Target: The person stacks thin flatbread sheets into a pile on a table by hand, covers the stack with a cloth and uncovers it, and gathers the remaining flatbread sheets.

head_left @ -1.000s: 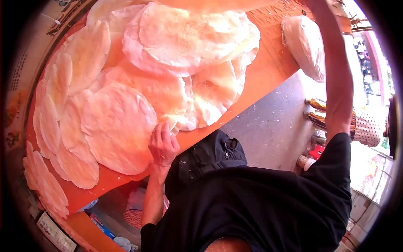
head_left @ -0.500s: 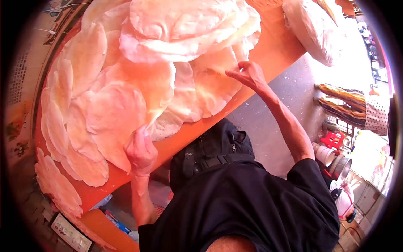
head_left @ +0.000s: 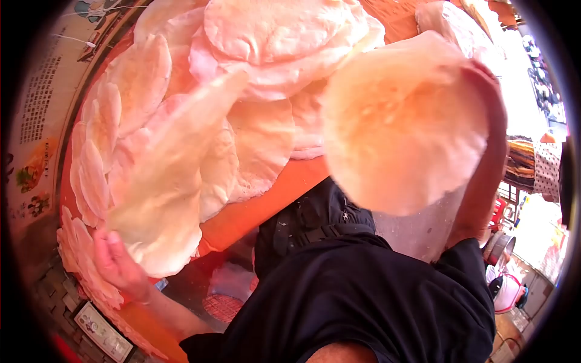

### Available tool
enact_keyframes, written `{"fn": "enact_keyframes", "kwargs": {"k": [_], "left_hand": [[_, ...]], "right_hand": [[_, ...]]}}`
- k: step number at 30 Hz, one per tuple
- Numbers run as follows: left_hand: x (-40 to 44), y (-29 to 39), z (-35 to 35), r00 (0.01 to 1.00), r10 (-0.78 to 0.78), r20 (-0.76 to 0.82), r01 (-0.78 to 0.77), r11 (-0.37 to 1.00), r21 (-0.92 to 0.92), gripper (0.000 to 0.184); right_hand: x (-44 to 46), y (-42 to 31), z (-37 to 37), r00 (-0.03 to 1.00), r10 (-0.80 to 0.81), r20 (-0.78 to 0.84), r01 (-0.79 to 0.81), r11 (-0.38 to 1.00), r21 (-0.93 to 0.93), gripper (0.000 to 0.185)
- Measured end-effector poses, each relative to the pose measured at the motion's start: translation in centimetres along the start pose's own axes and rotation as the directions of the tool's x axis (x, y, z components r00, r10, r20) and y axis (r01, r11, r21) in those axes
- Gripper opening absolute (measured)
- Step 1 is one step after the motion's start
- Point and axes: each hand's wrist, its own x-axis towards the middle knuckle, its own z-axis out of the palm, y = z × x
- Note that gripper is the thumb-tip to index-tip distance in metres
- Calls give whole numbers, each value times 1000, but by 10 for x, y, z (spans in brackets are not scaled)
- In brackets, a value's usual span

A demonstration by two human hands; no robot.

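Note:
Thin, round, pale flatbreads overlap across an orange table point(head_left: 266, 192). Raised at my right side is one flatbread point(head_left: 405, 124), hanging flat towards me. My right hand point(head_left: 484, 78) is closed on its upper right edge, with the fingers partly hidden and blurred. At the left, another flatbread point(head_left: 166, 181) stands tilted above the others, its far tip smeared by motion. My left hand point(head_left: 121, 263) pinches its lower left edge. Behind both lies a thick stack of flatbreads point(head_left: 278, 36).
A wrapped pale bundle point(head_left: 454, 27) rests at the table's far right. A black bag point(head_left: 315, 212) sits against my waist. On the left is a printed panel point(head_left: 39, 121), and a framed card point(head_left: 103, 331) stands below. Another person point(head_left: 508, 290) is at the far right.
My right hand has lifted a flatbread off the table, up and to the right. My left hand has moved left and down, with a flatbread tilted up beside it.

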Motion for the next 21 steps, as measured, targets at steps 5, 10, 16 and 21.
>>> {"fn": "enact_keyframes", "kwargs": {"k": [5,10,16,21], "left_hand": [[101,18,-60,998,62,2,-62,991,117,32],[196,146,-16,588,799,128,-702,426,571,30],[204,202,156,286,934,213,-855,148,497,18],[118,159,317,388,548,741,-921,265,286,29]], "right_hand": [[2,-75,-4,992,-109,-58,106,993,-57,12],[23,-66,-16,940,-336,-56,309,911,-275,17],[61,-64,-33,890,-457,12,412,790,-454,14],[62,-109,52,623,-776,101,720,518,-461,19]]}}
